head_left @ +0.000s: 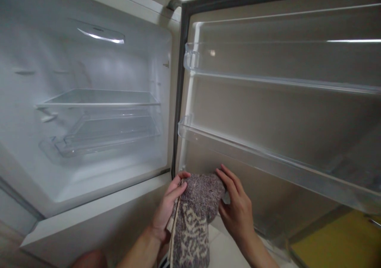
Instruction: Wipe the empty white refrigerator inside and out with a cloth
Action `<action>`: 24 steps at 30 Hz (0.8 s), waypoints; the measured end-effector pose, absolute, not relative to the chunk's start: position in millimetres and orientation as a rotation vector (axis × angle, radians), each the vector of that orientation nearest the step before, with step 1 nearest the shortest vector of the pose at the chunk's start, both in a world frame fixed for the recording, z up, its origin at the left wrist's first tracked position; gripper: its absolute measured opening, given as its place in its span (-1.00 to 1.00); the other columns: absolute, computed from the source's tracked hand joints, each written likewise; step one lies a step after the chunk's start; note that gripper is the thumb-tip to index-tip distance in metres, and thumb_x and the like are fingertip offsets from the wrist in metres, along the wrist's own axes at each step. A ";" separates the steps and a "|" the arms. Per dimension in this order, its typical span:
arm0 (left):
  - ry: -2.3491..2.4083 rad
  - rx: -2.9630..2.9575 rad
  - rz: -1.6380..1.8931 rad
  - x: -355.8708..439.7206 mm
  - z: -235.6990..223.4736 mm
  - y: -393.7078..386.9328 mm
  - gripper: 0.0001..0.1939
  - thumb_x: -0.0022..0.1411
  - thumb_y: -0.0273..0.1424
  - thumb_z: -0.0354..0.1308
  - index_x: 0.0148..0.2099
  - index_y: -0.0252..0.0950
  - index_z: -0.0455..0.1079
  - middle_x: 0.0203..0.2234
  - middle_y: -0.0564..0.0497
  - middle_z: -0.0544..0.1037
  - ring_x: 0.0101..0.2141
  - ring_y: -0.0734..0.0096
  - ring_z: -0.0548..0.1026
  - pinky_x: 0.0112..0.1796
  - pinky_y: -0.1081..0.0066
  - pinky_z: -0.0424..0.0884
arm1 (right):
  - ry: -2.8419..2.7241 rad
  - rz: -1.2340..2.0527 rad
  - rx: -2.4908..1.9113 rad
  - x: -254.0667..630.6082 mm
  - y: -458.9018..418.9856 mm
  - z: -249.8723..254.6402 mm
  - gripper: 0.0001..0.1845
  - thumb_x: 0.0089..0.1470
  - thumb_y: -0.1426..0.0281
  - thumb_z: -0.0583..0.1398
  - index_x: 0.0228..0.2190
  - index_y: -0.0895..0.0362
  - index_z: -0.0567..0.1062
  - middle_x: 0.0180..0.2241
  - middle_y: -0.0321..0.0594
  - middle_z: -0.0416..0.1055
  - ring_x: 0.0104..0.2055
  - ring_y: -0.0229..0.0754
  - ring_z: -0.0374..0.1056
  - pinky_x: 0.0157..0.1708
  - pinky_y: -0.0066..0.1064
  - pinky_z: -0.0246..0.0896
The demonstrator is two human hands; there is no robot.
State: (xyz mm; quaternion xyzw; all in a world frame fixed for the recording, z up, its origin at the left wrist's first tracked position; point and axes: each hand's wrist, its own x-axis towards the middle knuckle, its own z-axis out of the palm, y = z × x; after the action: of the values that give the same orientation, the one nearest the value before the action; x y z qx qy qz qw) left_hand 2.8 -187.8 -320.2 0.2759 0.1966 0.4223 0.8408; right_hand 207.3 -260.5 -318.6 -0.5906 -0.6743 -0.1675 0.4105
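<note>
A grey patterned cloth [195, 216] hangs between my two hands, low in the middle of the view. My left hand [166, 208] grips its left edge with fingers curled over the top. My right hand [236, 208] presses its right side, fingers together against the fabric. Both hands are in front of the open fridge door [268, 113], just below its lower clear door shelf [238, 149].
The fridge compartment [89, 101] stands open on the left, with a glass shelf [98, 99] and a clear tray [104, 137] below it. An upper door shelf [268, 62] runs across the door. A yellow surface [342, 244] shows at the bottom right.
</note>
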 end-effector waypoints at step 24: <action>0.511 1.061 0.863 -28.6 -350.1 -179.7 -0.39 0.28 -0.21 0.50 0.30 -0.10 0.42 0.07 -0.05 0.63 0.04 0.18 0.59 0.08 0.30 0.47 | -1.650 0.779 -1.480 244.4 -263.4 -316.9 -0.38 0.39 0.01 0.20 0.39 -0.18 0.41 0.51 -0.18 0.19 0.58 0.07 0.06 0.59 0.12 -0.21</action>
State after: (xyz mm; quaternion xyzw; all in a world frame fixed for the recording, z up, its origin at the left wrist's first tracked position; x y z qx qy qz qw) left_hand -28.6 -179.7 -350.1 0.4848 0.2332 0.3942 0.7451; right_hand 244.4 -263.4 -316.9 -0.5811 -0.6479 0.3060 0.3858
